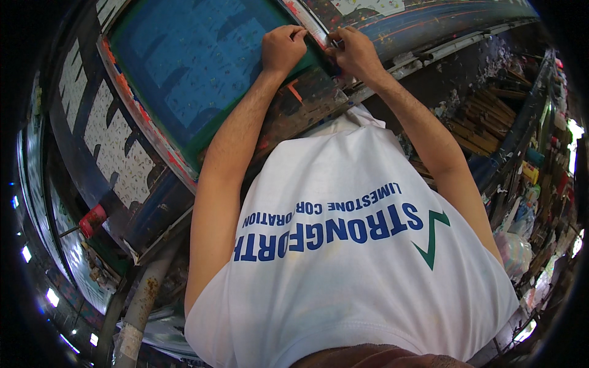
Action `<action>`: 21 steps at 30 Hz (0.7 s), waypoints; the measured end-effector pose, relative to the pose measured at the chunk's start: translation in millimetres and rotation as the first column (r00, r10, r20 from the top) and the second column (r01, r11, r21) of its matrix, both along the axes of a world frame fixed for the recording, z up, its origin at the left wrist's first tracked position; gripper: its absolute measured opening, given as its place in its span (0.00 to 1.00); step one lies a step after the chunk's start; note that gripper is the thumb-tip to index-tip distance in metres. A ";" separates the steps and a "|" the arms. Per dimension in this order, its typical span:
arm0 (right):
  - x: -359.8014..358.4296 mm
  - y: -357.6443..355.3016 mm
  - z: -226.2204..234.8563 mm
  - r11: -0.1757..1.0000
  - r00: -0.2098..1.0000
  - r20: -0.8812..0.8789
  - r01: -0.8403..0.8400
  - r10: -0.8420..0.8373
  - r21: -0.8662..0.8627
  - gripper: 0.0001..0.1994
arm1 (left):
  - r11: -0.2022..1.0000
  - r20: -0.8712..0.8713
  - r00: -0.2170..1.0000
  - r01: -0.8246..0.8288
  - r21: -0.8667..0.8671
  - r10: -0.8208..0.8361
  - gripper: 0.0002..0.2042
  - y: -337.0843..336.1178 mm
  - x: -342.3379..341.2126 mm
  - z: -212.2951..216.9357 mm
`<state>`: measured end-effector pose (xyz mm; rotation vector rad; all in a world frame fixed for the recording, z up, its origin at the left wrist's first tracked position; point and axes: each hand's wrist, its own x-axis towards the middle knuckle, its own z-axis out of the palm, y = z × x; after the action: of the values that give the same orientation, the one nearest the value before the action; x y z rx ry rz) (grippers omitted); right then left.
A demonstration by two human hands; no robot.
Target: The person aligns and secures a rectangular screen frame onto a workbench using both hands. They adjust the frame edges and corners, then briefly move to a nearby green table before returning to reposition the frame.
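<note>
So what's seen here is a big rectangular printing screen with a blue mesh and a green border (202,67), laid flat on a long paint-smeared tabletop (307,101). It's kept flat like that, probably so the mesh sits flush against the printed white-and-dark patterned cloth (116,147) that's stretched out under it and runs off past the screen's left edge.

Both hands are parked at the screen's near right corner. The left hand (282,48) is curled into a loose fist, fingers pressed together and hooked over the frame edge, which looks like a way of pinning that corner down. The right hand (354,52) is just beside it, almost touching, and its fingers are pinched on something small right at the frame's rim. What exactly is pinched can't be made out, it's too tiny and partly hidden by the knuckles.

A white t-shirt with blue lettering (350,245) fills most of the lower view below the screen. Well off to the right of the screen, a cluttered shelf of wooden sticks and coloured bottles (491,122) is visible, and a red cylindrical can (92,219) is sitting below the screen's left side, near a rusty pipe (144,300).
</note>
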<state>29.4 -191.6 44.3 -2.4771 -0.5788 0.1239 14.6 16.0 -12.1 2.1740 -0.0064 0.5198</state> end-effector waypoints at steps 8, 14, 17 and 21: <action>1.3 -2.2 1.0 0.999 1.000 -0.005 -0.030 0.030 0.021 0.18 | 0.995 -0.143 0.985 -0.098 -0.033 0.093 0.05 -5.7 7.5 4.3; 2.7 -1.2 2.8 0.999 0.999 -0.021 -0.035 0.036 0.021 0.18 | 0.997 -0.048 0.996 -0.082 -0.012 0.082 0.05 -5.3 8.0 -1.1; 4.1 -2.3 3.3 0.999 0.998 -0.040 -0.041 0.041 0.010 0.17 | 0.997 -0.006 0.997 -0.071 0.006 0.071 0.05 -5.2 8.6 -4.1; 5.0 -3.5 0.8 0.998 0.998 0.008 -0.061 0.060 0.016 0.14 | 0.999 0.000 0.999 -0.052 0.004 0.052 0.05 -4.0 10.4 -5.7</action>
<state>34.4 -195.1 45.2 -2.4464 -0.6558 0.1333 25.0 12.1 -17.7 2.1828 0.0490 0.5495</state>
